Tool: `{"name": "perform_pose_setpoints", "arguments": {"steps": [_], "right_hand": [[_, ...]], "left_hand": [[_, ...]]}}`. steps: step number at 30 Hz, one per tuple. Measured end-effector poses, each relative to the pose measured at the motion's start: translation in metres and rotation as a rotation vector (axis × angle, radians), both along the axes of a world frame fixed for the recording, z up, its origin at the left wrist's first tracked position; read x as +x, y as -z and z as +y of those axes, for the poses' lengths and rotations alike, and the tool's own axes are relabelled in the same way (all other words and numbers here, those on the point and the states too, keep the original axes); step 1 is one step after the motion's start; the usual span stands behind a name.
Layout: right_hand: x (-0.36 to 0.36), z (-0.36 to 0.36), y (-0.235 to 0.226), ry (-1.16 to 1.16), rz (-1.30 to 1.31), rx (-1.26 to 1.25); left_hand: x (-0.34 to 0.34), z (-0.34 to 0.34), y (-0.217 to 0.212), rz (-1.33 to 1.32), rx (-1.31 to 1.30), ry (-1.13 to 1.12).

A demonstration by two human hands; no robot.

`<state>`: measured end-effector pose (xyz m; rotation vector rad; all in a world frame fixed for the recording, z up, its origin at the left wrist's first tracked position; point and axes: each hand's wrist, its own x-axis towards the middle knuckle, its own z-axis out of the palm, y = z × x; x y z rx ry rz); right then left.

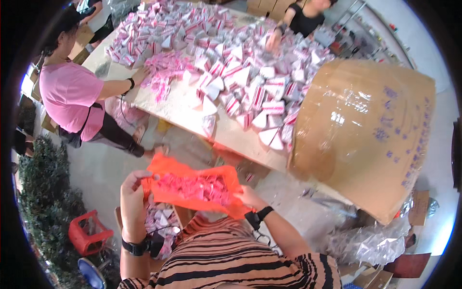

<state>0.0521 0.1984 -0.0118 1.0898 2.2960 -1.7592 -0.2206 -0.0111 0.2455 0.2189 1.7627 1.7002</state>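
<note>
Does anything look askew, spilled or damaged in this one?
The large cardboard box at right looks askew: it sits skewed to the table and seems to overhang its edge, though fisheye bending may exaggerate this. Crumpled clear plastic is bunched untidily nearby. I see no clear spill from the orange bag.

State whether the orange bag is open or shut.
Open: the left hand and right hand hold the orange bag spread between them, and pink pieces show inside.
</note>
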Motion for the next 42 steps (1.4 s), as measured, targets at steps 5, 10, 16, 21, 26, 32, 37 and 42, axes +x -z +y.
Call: {"name": "perform_pose_setpoints", "arguments": {"steps": [5, 10, 16, 21, 26, 32, 37, 42], "right_hand": [[0.01, 0.012, -0.033, -0.149, -0.241, 0.352], [-0.022, -0.002, -0.084, -0.093, 0.026, 0.706], [-0.082, -0.035, -0.062, -0.605, 0.254, 0.158], [-0.122, -0.06, -0.044, -0.736, 0.207, 0.751], [-0.148, -0.094, -0.022, -0.806, 0.177, 0.956], [-0.175, -0.122, -0.043, -0.694, 0.34, 1.015], [-0.181, -0.121, -0.057, -0.705, 0.51, 1.226], [-0.209, -0.1, -0.075, -0.943, 0.103, 0.49]], "left_hand": [[0.004, 0.002, 0.013, -0.165, 0.102, 0.094], [0.027, 0.013, -0.002, -0.253, 0.225, 0.287], [0.031, 0.018, -0.062, -0.162, 0.312, 0.355], [0.021, -0.005, -0.121, -0.058, 0.581, 0.245], [0.007, -0.03, -0.2, 0.294, 0.962, 0.317], [-0.009, -0.016, -0.23, 1.235, 0.641, -0.022], [-0.023, -0.01, -0.26, 1.082, 0.805, 0.235], [-0.034, -0.01, -0.3, 0.873, 0.888, 0.552]]}}
